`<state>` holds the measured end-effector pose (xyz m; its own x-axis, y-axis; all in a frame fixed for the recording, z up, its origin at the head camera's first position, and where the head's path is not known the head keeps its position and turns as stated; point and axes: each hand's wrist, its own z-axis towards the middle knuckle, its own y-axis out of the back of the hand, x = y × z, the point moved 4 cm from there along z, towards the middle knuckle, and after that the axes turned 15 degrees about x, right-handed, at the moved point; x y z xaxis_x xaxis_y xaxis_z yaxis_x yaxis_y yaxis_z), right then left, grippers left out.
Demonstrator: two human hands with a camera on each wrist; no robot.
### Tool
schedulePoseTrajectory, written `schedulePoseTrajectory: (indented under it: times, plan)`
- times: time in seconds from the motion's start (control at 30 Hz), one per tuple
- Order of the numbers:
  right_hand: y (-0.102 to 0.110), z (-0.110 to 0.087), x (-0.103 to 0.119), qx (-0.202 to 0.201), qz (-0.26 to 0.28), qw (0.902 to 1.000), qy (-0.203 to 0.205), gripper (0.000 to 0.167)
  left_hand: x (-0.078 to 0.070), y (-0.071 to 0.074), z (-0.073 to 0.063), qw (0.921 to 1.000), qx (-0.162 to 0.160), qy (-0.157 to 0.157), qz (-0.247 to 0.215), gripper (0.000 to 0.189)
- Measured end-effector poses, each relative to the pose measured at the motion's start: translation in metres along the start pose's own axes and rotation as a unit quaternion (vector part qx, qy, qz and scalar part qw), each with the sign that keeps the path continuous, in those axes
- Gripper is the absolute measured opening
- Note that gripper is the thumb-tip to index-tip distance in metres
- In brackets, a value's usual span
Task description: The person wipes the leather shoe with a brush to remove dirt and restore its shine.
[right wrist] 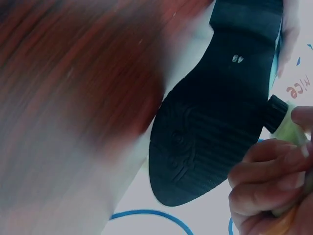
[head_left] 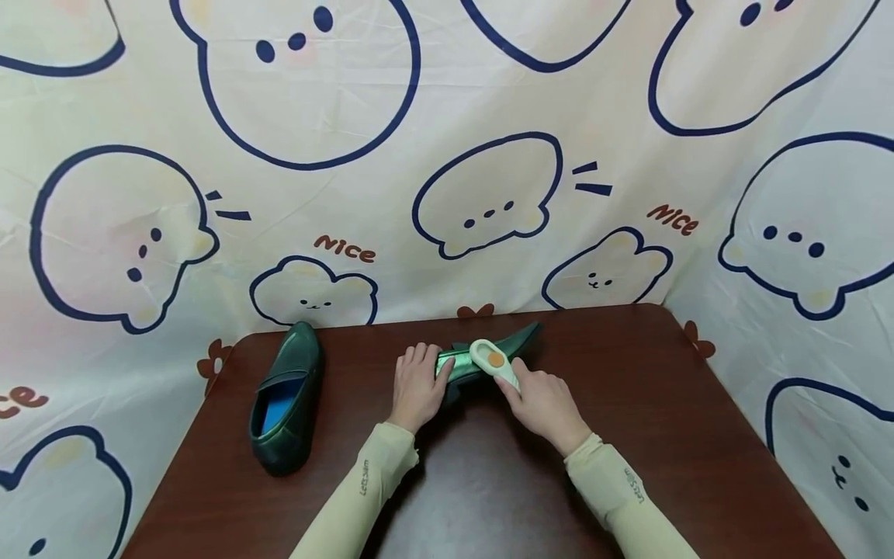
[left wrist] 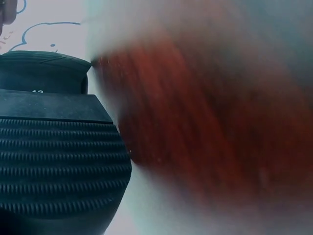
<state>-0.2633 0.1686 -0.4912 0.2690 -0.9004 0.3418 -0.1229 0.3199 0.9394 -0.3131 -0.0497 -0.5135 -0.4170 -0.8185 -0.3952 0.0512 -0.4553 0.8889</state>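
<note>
In the head view, a person bends both hands to a dark green loafer (head_left: pixel 457 366) above the middle of the bench (head_left: pixel 475 497), its toe pointing away to the right. The left hand (head_left: pixel 415 388) grips it at the heel end, thumb on the near side. The right hand (head_left: pixel 548 404) pinches the pale handle of a small brush (head_left: pixel 494 359) with an orange spot, and the tool lies over the loafer's side. The step in hand seems to be brushing that side. The second loafer (head_left: pixel 310 396), with a blue insole (head_left: pixel 282 404), stands upright on the bench to the left, apart from both hands.

In the left wrist view, the ribbed heel (left wrist: pixel 58 166) of the held loafer fills the left edge; only a sliver of a finger shows, so the grip cannot be judged from here.

In the right wrist view, the held loafer's black sole (right wrist: pixel 210 122) faces the camera. The right hand's fingers (right wrist: pixel 264 171) are curled round the handle, and the dark, ridged brush head (right wrist: pixel 275 113) sits at the sole's edge; whether it presses there I cannot tell. The next move probably calls for a firm left grip and short strokes along the upper.
</note>
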Motion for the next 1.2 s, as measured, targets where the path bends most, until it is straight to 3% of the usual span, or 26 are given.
schedulePoseTrajectory:
  times: [0.23, 0.53, 0.93, 1.07, 1.2]
  plan:
    - [0.002, 0.0, -0.008, -0.003, 0.008, 1.0, -0.003, 0.033, 0.0, 0.0, -0.003, 0.9998, -0.011, -0.014, 0.001, 0.037]
    - [0.011, 0.003, -0.022, -0.015, 0.021, 0.9996, -0.015, 0.034, 0.001, 0.0, -0.003, 0.9998, -0.004, -0.011, -0.015, 0.037]
    - [0.029, 0.009, -0.065, 0.001, 0.03, 0.9952, -0.093, 0.04, -0.001, -0.001, -0.003, 0.9999, 0.002, -0.013, -0.008, 0.039]
    - [0.031, 0.009, -0.062, 0.008, 0.038, 0.9949, -0.093, 0.041, -0.002, -0.002, -0.004, 0.9999, 0.003, -0.015, -0.007, 0.038]
    - [0.03, 0.006, -0.043, 0.014, 0.052, 0.997, -0.056, 0.039, -0.002, -0.001, -0.004, 0.9999, 0.002, -0.015, -0.006, 0.038]
